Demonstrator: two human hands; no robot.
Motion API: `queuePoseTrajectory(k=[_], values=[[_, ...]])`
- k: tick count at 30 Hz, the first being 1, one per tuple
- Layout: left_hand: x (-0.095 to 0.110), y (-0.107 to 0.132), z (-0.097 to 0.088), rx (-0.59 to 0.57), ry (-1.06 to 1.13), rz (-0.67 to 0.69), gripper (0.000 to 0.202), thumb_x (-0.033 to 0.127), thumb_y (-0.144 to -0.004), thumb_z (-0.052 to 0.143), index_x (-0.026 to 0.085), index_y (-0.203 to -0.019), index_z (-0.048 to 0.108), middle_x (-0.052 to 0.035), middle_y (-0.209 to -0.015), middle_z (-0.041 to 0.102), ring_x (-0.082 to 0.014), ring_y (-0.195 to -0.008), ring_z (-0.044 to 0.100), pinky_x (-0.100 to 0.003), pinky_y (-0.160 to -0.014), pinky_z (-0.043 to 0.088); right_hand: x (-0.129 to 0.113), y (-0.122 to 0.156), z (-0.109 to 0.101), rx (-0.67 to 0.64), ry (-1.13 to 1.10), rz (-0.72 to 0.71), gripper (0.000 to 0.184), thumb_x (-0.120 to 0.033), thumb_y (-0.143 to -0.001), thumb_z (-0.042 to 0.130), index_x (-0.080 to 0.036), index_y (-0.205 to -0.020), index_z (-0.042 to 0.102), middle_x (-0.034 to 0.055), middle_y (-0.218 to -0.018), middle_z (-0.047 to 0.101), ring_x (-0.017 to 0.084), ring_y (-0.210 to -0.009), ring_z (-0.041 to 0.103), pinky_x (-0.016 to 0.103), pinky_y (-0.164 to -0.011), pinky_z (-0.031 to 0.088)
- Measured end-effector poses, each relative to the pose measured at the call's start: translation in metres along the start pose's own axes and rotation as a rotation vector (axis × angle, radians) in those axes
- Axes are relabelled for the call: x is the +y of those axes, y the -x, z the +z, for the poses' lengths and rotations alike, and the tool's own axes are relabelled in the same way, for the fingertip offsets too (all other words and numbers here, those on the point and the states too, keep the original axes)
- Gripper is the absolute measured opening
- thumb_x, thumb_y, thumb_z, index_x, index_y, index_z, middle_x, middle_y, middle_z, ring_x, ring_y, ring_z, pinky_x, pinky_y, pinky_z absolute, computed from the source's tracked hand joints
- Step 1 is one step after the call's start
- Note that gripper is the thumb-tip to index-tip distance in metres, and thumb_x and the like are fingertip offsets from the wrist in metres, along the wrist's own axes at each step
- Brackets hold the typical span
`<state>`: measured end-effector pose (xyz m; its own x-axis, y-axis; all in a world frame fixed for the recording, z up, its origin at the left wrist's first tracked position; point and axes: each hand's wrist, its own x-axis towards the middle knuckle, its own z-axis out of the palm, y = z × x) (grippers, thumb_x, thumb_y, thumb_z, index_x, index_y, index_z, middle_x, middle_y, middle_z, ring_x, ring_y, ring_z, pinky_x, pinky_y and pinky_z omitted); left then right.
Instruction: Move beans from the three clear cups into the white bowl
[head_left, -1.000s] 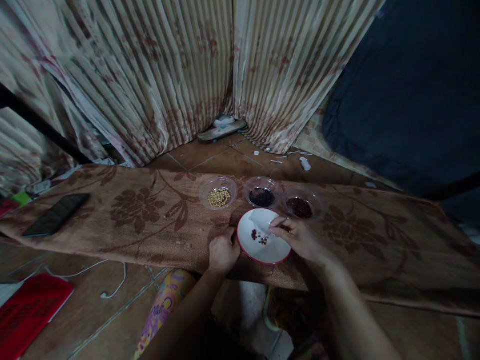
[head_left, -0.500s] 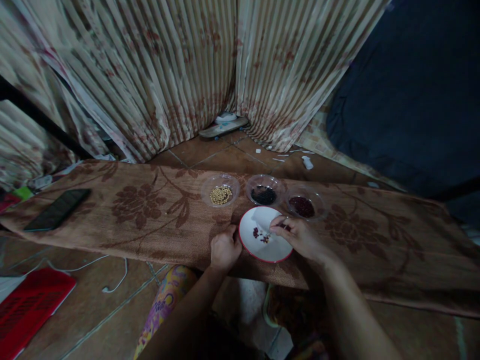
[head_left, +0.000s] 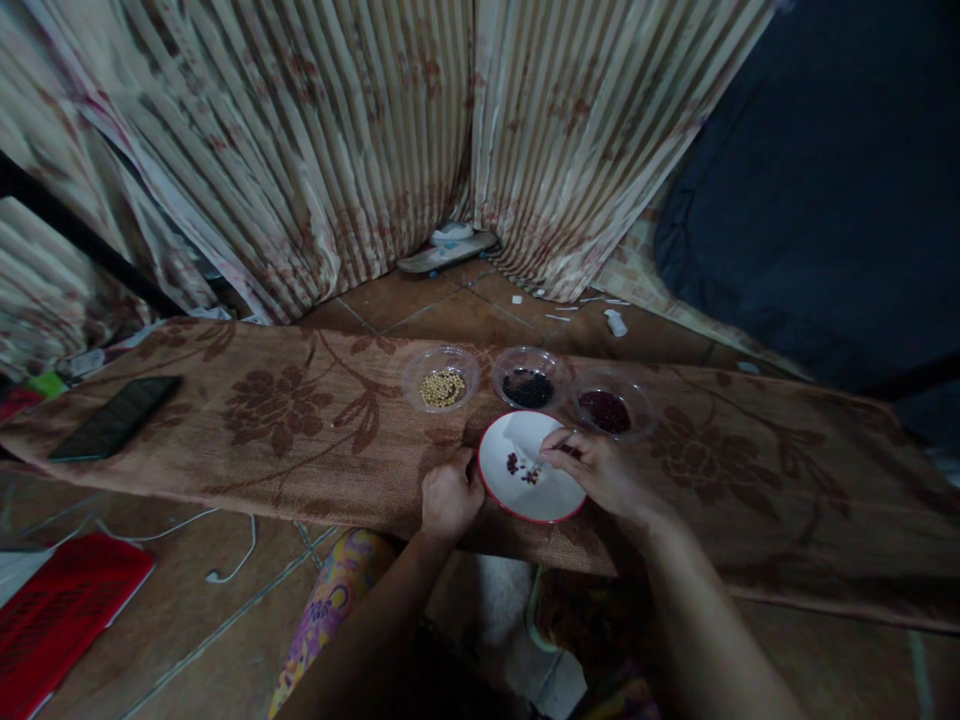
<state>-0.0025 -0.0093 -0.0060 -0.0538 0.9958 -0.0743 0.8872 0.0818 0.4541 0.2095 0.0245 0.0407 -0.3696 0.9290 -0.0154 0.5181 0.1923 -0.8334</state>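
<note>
A white bowl with a red rim (head_left: 551, 505) sits on the cloth in front of me, with a few dark red and pale beans (head_left: 529, 477) on its bottom. My left hand (head_left: 451, 497) is closed at the bowl's left rim, gripping its edge. Over the right part of the bowl, my right hand (head_left: 592, 468) is pinched, its fingertips low near the beans; what they hold is too small to make out. Behind the bowl stand three clear plastic bowls: one with yellowish soybeans (head_left: 442, 389), one with black beans (head_left: 528, 388), one with dark red beans (head_left: 604, 411).
A brown floral cloth (head_left: 360, 455) covers the long narrow table. At its left end lies a dark phone (head_left: 116, 419). On the tiled floor are a red basket (head_left: 75, 610), a white cable (head_left: 232, 575) and a skateboard (head_left: 448, 254) by striped curtains (head_left: 390, 130).
Almost nothing differs. Both hands keep their places at the bowl, and the beans lie about as before.
</note>
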Motion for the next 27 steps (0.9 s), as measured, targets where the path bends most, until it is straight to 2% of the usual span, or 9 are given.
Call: queuePoseTrajectory(k=[5,12,27], values=[[-0.001,-0.0003,0.0004,0.009,0.018,0.017,0.024,0.031,-0.085,0.042,0.025,-0.097,0.062,-0.0006,-0.076,0.068,-0.0137,-0.075,0.062,-0.022,-0.067,0.038,-0.0021,0.0005,-0.0004,0.0,-0.019,0.003,0.026,-0.045,-0.082,0.053,-0.021,-0.081,0.062,-0.0007,-0.072,0.063,0.015,-0.065,0.055,0.024,-0.057,0.04],[0.0042,0.0001,-0.0045,-0.038,0.001,-0.036,0.025,0.032,-0.085,0.043,0.023,-0.098,0.062,-0.002,-0.077,0.068,-0.0143,-0.079,0.062,-0.022,-0.068,0.038,0.0001,0.0005,0.0016,-0.008,-0.019,0.015,0.027,-0.045,-0.081,0.054,-0.02,-0.08,0.063,-0.0014,-0.069,0.061,0.014,-0.06,0.053,0.023,-0.054,0.038],[-0.001,-0.0014,0.0014,0.002,0.015,0.021,0.024,0.031,-0.086,0.041,0.025,-0.097,0.062,-0.0009,-0.081,0.069,-0.0139,-0.074,0.063,-0.022,-0.064,0.036,-0.0007,-0.0002,0.0015,0.014,-0.005,0.001,0.026,-0.046,-0.081,0.054,-0.021,-0.079,0.063,-0.0017,-0.068,0.061,0.014,-0.06,0.052,0.024,-0.055,0.039]])
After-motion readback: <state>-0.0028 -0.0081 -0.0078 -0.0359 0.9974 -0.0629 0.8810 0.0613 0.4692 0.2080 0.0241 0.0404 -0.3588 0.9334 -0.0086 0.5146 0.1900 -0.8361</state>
